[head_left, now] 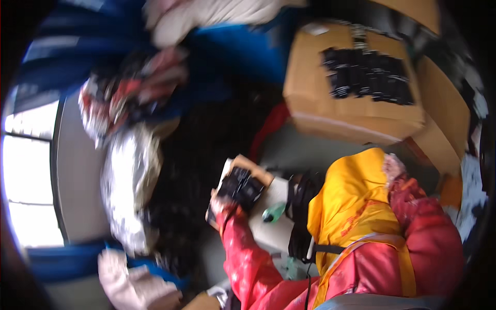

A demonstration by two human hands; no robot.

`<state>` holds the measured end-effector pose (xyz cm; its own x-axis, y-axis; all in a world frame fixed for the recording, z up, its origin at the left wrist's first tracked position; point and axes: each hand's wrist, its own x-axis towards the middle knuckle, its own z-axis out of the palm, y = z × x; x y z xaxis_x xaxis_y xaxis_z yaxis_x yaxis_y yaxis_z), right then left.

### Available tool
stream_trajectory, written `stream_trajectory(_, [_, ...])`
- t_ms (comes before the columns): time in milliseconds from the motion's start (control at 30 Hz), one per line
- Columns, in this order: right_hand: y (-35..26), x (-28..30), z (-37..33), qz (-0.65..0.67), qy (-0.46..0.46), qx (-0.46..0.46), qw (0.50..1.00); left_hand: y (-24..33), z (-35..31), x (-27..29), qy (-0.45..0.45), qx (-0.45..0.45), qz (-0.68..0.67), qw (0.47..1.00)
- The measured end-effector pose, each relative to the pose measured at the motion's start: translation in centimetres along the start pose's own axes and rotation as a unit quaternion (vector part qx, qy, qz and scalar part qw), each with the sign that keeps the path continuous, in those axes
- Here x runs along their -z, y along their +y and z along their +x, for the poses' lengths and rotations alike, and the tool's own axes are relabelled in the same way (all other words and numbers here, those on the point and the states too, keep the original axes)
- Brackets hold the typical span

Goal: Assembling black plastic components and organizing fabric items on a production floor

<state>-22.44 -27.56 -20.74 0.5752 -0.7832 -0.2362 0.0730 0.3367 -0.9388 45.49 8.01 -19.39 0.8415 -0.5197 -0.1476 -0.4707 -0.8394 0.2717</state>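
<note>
My left hand (pixel 223 204) is at the near edge of a small open cardboard box (pixel 261 173) that holds dark bundles (pixel 240 187) with pale marks. It touches the bundles or the box edge; blur hides its fingers. On the right, my right hand (pixel 393 168) rests beside the yellow apron (pixel 354 191) over my lap, its fingers smeared too. Both arms wear red sleeves. Between the small box and the apron lie a pale board-like surface (pixel 274 227), a green item (pixel 273 212) and some black straps or cloth (pixel 299 227).
A large cardboard box (pixel 310 111) stands at the far right, with a row of black bundles (pixel 367 75) on top. A dark heap (pixel 194 139) fills the middle left. Beyond it are a shiny silvery bag (pixel 129 181), a clear bag of mixed cloth (pixel 129 98) and a bright window (pixel 31 181).
</note>
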Motion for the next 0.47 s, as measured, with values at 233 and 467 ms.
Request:
stream_trajectory(233, [-1.6, -2.7, 0.1, 0.242, 0.168, -0.145, 0.944, -0.3, -2.1, 3.8, 0.064, 0.024, -0.227, 0.971])
stream_trajectory(467, [-1.3, -3.0, 0.3, 0.191, 0.235, -0.151, 0.941, 3.7, -8.2, 15.6, 0.159, 0.055, -0.421, 0.891])
